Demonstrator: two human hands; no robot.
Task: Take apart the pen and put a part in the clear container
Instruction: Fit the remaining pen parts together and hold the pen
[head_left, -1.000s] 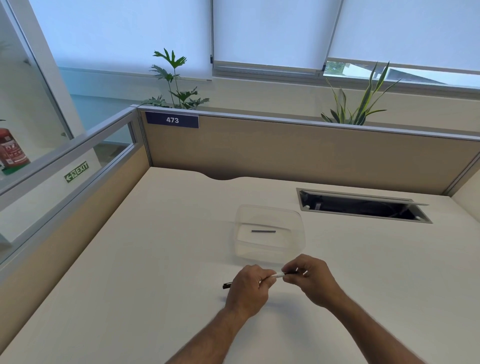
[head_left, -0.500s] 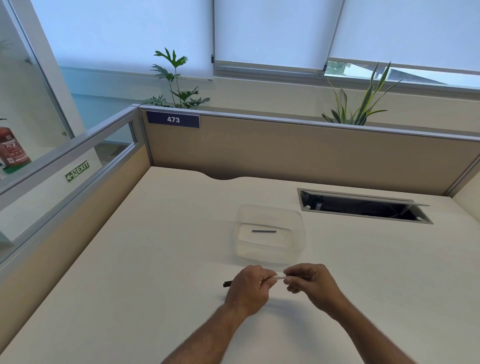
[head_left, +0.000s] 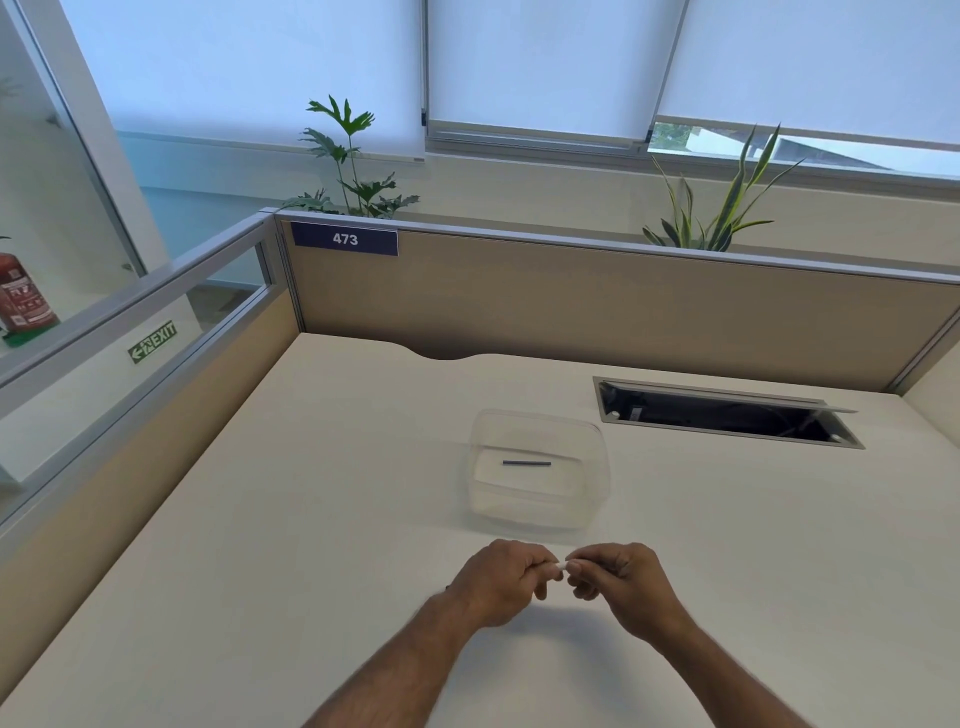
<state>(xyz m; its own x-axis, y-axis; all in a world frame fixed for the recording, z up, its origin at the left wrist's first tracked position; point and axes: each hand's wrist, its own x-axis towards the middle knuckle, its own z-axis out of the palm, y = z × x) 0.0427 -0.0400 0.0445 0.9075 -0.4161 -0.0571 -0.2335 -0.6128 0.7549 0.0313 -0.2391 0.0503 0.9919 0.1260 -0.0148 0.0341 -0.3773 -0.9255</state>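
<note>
Beige desk, cubicle partition, blinds, plants

Bare desk surrounds the clear container; open cable hatch lies right.

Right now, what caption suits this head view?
Both hands, left hand and right hand, grip a white pen before a clear plastic container.
</note>
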